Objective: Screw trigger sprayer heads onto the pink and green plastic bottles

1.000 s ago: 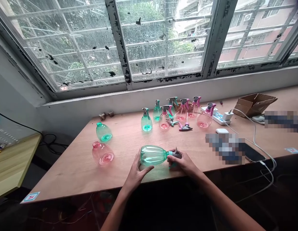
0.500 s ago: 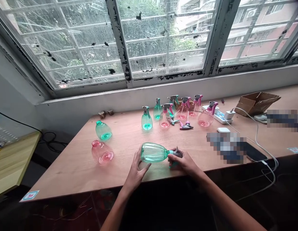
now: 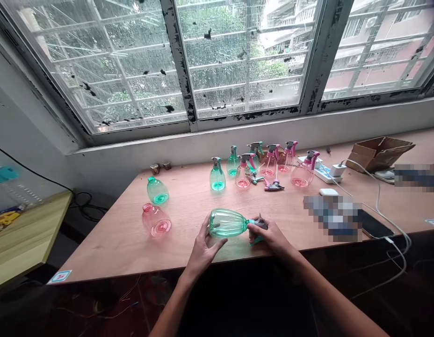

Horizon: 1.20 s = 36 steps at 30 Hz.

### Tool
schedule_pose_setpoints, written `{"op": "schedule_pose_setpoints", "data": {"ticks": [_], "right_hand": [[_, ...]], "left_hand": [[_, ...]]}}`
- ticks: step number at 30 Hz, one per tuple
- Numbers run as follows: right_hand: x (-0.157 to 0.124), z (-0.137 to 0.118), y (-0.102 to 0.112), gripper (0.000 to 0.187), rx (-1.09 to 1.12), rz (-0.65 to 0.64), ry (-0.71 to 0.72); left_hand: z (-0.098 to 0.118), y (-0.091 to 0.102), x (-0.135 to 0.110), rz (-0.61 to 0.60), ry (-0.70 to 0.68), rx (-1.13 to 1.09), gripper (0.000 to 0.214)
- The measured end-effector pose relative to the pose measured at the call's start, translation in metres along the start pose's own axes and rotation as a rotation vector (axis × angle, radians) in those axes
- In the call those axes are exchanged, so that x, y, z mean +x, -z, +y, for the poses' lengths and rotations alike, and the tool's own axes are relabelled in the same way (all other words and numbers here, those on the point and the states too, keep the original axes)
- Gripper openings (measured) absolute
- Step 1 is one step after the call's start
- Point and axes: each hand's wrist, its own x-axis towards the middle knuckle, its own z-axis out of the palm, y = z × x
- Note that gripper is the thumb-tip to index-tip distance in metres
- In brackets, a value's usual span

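A clear green spray bottle (image 3: 228,223) lies sideways in the air over the table's front edge, its base to the left. Round the base end, my left hand (image 3: 205,247) has its fingers and thumb closed. My right hand (image 3: 269,236) grips the grey and green spray head at the neck, hiding part of it. To the left, a green bottle without a spray head (image 3: 157,191) and a pink one (image 3: 156,221) stand on the table. Beyond my hands stands a green spray bottle (image 3: 217,175), and a loose pink and grey spray head (image 3: 274,185) lies near it.
Several green and pink spray bottles (image 3: 243,173) are grouped at the back under the window. At right are a power strip (image 3: 327,174), an open cardboard box (image 3: 373,157), a white case (image 3: 328,192), a phone (image 3: 374,223) and a white cable (image 3: 378,196).
The whole view has shifted slightly, so things appear a little further right. Both hands keep their hold on the green spray bottle, with almost no visible movement.
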Motion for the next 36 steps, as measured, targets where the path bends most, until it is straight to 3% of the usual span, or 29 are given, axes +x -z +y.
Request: {"op": "schedule_pose_setpoints", "data": {"ticks": [5, 12, 17, 21, 23, 27, 31, 36], "right_hand": [[0.000, -0.002, 0.001, 0.033, -0.013, -0.013, -0.012], [0.003, 0.000, 0.004, 0.034, 0.050, 0.016, -0.034], [-0.006, -0.001, -0.002, 0.035, -0.192, 0.005, 0.080], [-0.017, 0.002, -0.011, 0.038, -0.454, 0.060, 0.265], [-0.021, 0.002, -0.016, 0.038, -0.469, 0.082, 0.315], [-0.024, -0.002, -0.026, 0.036, -0.188, 0.077, 0.148], [-0.020, -0.007, -0.030, 0.035, 0.101, 0.081, -0.014], [-0.018, -0.014, -0.027, 0.037, 0.263, -0.039, -0.188]], "left_hand": [[0.002, 0.001, 0.001, 0.009, 0.009, -0.012, 0.079], [-0.002, 0.001, 0.001, 0.062, -0.045, 0.160, 0.082], [-0.001, 0.004, -0.002, 0.000, 0.017, 0.007, 0.085], [0.001, 0.005, -0.001, 0.092, 0.054, -0.125, 0.067], [0.005, 0.001, -0.002, 0.142, 0.078, -0.216, 0.060], [0.016, -0.012, -0.006, 0.233, 0.101, -0.358, 0.053], [0.028, -0.019, -0.010, 0.293, 0.043, -0.247, 0.058], [0.038, -0.022, -0.020, 0.341, -0.024, -0.137, 0.063]]}}
